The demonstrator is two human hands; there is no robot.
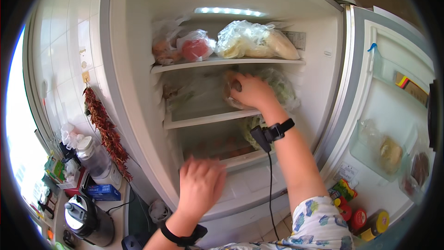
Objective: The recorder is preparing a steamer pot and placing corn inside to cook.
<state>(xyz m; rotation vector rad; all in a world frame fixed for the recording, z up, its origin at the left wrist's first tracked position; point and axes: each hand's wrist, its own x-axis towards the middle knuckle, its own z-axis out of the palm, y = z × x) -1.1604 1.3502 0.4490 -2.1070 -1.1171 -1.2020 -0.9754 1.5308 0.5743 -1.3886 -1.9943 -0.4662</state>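
Note:
An open refrigerator fills the middle of the view. My right hand [253, 92] reaches onto its middle shelf [208, 119], fingers curled on a clear plastic bag [229, 93] with brownish contents; how firmly it grips is hidden. Just right of that hand lies a clear bag of green vegetables [283, 88]. My left hand [202, 182], slightly blurred, hovers in front of the lower shelf with nothing seen in it. On the top shelf [229, 62] sit a bag with something red [195, 49] and a large bag of pale food [249, 41]. More greens [253, 128] lie below.
The refrigerator door [385, 100] stands open at right, its bins holding bags and jars [378, 222]. A string of dried red chillies [105, 128] hangs on the left wall above a counter with an electric pressure cooker [88, 220]. A black cable [271, 187] trails from my right wrist.

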